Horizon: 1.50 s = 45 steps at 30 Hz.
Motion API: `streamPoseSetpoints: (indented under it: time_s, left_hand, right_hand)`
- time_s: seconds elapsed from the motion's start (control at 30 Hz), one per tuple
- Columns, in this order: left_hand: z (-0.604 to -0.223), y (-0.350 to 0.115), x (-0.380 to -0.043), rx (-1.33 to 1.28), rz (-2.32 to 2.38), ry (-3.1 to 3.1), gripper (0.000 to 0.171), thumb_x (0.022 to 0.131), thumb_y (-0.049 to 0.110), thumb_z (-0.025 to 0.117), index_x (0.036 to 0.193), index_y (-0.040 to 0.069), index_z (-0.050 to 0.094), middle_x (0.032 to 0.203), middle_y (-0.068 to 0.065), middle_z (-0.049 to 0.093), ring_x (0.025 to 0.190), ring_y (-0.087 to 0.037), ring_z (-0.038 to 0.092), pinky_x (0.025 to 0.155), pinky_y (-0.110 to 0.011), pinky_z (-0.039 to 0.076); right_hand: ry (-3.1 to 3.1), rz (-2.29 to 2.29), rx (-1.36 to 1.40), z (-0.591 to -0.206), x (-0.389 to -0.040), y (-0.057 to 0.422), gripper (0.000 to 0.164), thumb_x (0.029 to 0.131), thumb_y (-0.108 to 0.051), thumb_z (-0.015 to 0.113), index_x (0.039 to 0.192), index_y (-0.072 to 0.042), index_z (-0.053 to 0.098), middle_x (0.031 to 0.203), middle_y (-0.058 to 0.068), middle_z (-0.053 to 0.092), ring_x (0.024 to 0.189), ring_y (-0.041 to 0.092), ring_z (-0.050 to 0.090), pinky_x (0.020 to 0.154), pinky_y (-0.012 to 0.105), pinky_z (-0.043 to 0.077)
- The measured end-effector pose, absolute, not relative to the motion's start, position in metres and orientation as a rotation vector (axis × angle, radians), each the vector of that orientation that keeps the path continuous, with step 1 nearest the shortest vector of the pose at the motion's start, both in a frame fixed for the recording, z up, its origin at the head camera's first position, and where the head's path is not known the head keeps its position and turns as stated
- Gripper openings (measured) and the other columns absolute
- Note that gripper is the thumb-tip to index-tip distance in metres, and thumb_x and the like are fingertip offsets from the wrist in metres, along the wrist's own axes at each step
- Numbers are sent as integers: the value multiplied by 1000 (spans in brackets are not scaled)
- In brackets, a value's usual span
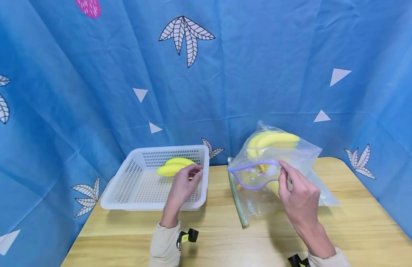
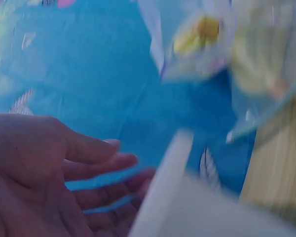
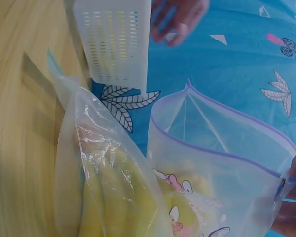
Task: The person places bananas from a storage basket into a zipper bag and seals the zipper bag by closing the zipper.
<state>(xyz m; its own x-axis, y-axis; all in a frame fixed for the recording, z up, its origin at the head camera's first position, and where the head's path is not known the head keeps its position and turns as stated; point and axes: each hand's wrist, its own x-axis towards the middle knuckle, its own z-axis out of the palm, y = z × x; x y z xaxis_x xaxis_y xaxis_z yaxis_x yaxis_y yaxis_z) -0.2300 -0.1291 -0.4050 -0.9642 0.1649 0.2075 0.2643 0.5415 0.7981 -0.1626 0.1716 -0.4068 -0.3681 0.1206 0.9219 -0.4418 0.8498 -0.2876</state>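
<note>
My left hand [image 1: 184, 185] is over the right side of a white perforated basket [image 1: 126, 206], with relaxed fingers and nothing in them. Below it, yellow bananas [image 1: 169, 169] lie in the basket, partly covered by the hand. On the right, my right hand [image 1: 301, 198] pinches the purple-edged mouth of a clear zip bag [image 3: 227, 192], which gapes open. Yellow bananas [image 1: 274, 139] show inside this bag, and cartoon prints mark its side. Close under it lies another clear bag [image 3: 96, 118] with a teal zip edge, yellow fruit showing through its plastic.
A light wooden table [image 1: 212, 237] carries the basket and both bags. Behind it hangs a blue curtain [image 1: 259, 74] with white leaf and triangle prints. The basket's raised right wall [image 3: 113, 44] stands between the left hand and the bags.
</note>
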Motion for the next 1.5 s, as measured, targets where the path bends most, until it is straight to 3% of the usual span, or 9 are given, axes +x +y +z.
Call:
streamPoseSetpoints:
  time_s: [0.33,0.5,0.7,0.9,1.13,1.33,1.5]
  left_hand:
    - [-424,-154,-242,-121,-1252,-2862,34,102,17,64,132,0,64,119,-19,67,108,-34,66,89,-49,56]
    - [-431,-153,-245,-76,-1265,-2906,40,102,20,64,136,0,60,127,-23,64,115,-37,63,94,-51,55]
    - [-436,-151,-248,-172,-1193,-2982,41,101,20,65,139,3,59,130,-26,63,121,-41,59,99,-57,51]
    - [-440,-153,-246,-261,-1151,-3077,45,103,23,62,144,6,57,144,-22,56,134,-43,51,108,-58,43]
    - [-441,-153,-245,-205,-1124,-3109,38,100,23,66,131,1,64,135,-20,62,125,-39,57,100,-53,50]
    - [-441,-154,-247,-226,-1105,-3122,38,100,22,67,130,-1,65,135,-21,62,127,-40,55,103,-53,48]
    - [-441,-154,-246,-212,-1080,-3118,30,95,19,73,119,0,70,122,-17,67,112,-33,61,94,-49,52]
  right_hand:
    - [-1861,605,227,-405,-160,176,25,88,3,66,111,2,77,90,18,76,50,22,60,46,27,41]
    - [-1866,617,233,-403,-162,175,25,88,4,67,111,2,77,91,18,76,49,21,58,45,26,40]
    - [-1871,628,227,-404,-162,174,25,88,4,67,111,1,77,92,17,77,50,21,59,46,25,41]
    - [-1874,639,221,-406,-162,173,26,87,5,67,111,1,78,91,17,77,51,21,59,47,25,42]
    - [-1877,648,216,-407,-161,172,27,87,6,68,111,0,78,91,17,77,52,21,61,49,26,44]
    - [-1880,656,216,-407,-161,172,27,86,7,68,111,0,78,92,16,77,53,22,63,50,25,45]
    - [-1882,657,217,-408,-161,172,27,86,7,68,111,0,78,93,16,77,54,21,63,50,25,45]
